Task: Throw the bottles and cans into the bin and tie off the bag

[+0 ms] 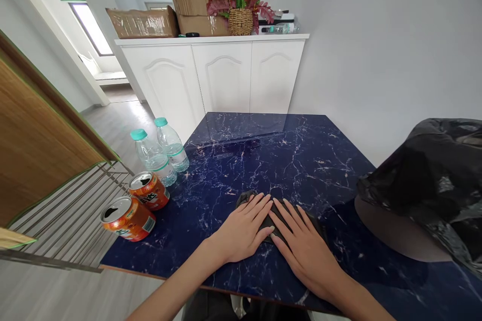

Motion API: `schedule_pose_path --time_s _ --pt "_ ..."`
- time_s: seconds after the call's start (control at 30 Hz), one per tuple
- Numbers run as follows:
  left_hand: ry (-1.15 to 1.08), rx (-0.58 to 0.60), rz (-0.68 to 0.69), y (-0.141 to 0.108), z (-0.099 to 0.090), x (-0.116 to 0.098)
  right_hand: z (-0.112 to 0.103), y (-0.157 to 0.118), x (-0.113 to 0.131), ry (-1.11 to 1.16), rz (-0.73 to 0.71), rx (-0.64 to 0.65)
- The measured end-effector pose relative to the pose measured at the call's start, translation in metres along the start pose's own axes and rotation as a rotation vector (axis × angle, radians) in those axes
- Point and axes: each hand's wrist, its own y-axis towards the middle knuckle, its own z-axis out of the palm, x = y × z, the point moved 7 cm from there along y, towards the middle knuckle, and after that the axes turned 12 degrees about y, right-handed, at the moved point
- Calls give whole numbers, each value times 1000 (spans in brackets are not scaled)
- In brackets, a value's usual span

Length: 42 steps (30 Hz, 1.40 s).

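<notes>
Both hands lie flat, side by side, near the front edge of the dark blue marbled table (241,160). My left hand (243,230) rests palm down with its fingers stretched over a black item (246,196), thin and soft-looking, mostly covered by the hands. Beside it my right hand (305,251) is spread on the same black item, fingers pointing forward. The two thumbs nearly touch. Neither hand is closed round anything. What the black item is cannot be made out.
Two orange cans (137,220) (156,198) and two clear bottles (176,153) (156,163) stand along the table's left edge. A bin with a black bag (425,185) is at the right. Behind, a white cabinet (226,72) bears boxes and a flower basket (241,21).
</notes>
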Motion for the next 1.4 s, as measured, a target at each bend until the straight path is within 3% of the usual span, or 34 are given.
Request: schedule_pose_path --time_s 0.2,0.33,0.47,0.6,0.77,0.87,1.0,1.13,1.4 --pt "0 28 -9 1 -5 -2 -1 2 1 21 1 12" --pt "33 -16 12 -5 -24 -9 -12 -6 3 94 27 45" --pt "13 -91 96 -23 -50 -24 -32 -35 -6 188 80 -7" --pt "5 -73 173 -37 -60 -39 -47 -74 -40 241 210 -96" --pt "40 -4 155 -29 -47 -46 -66 -109 -88 237 430 -155" --pt "36 24 138 -15 -37 -48 -82 -119 -103 215 471 -249" --pt "33 32 109 5 -23 -49 -92 -124 -109 200 459 -328" --pt "22 0 54 31 -8 -46 -88 -124 -111 205 444 -319" --pt "22 30 -63 119 31 -34 -85 -119 -106 165 389 -306"
